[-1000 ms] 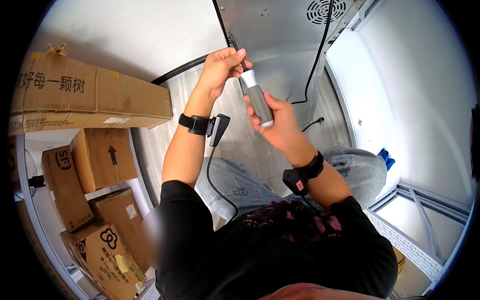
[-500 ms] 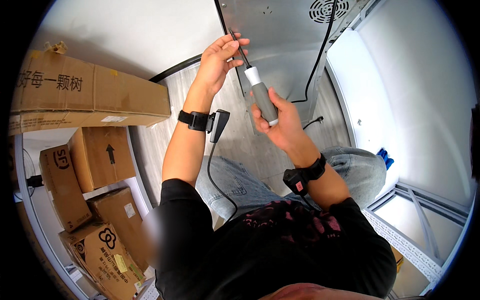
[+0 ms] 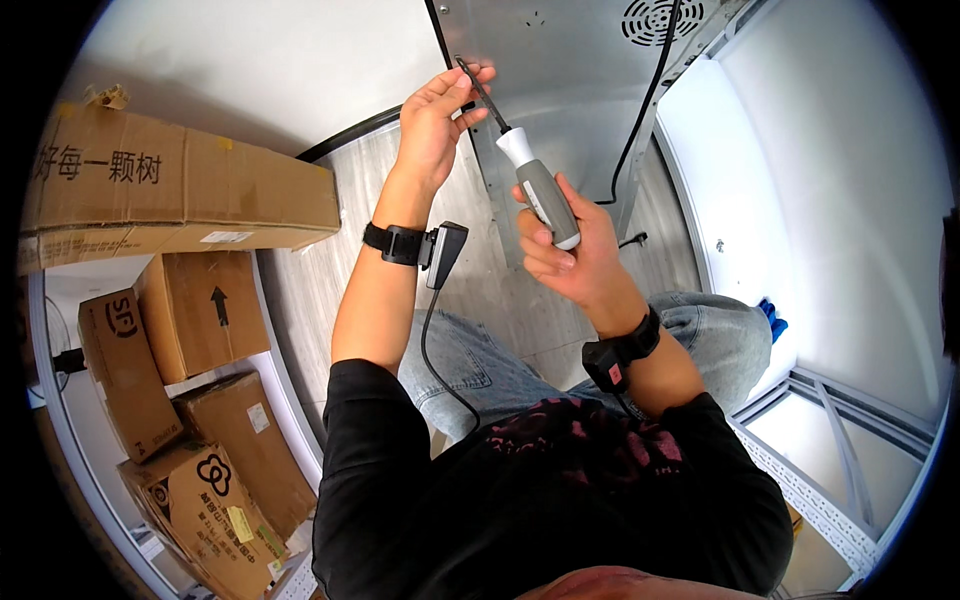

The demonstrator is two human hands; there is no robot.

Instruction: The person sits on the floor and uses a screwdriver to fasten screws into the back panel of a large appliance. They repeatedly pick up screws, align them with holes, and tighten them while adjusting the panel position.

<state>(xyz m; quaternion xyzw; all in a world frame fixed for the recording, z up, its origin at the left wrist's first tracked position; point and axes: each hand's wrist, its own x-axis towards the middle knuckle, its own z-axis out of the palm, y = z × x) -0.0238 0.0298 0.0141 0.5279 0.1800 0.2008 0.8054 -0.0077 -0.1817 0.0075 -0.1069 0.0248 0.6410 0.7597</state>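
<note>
A screwdriver (image 3: 548,200) with a grey and white handle and a dark shaft slants up and left. My right hand (image 3: 583,255) is wrapped round its handle. Close to the tip, my left hand (image 3: 432,128) pinches the shaft between thumb and fingers. The tip is at the left edge of a silver metal panel (image 3: 560,85), by a small hole or screw; whether it sits in a screw head is too small to tell.
A black cord (image 3: 643,115) hangs down the panel past a round vent (image 3: 660,18); a plug (image 3: 636,239) lies on the floor. Cardboard boxes (image 3: 185,185) are stacked on a shelf at left. A white panel (image 3: 730,180) and metal frame (image 3: 830,430) stand at right.
My right hand and the screwdriver handle have shifted slightly right, and the handle has turned in my grip. My left hand stays at the shaft near the tip.
</note>
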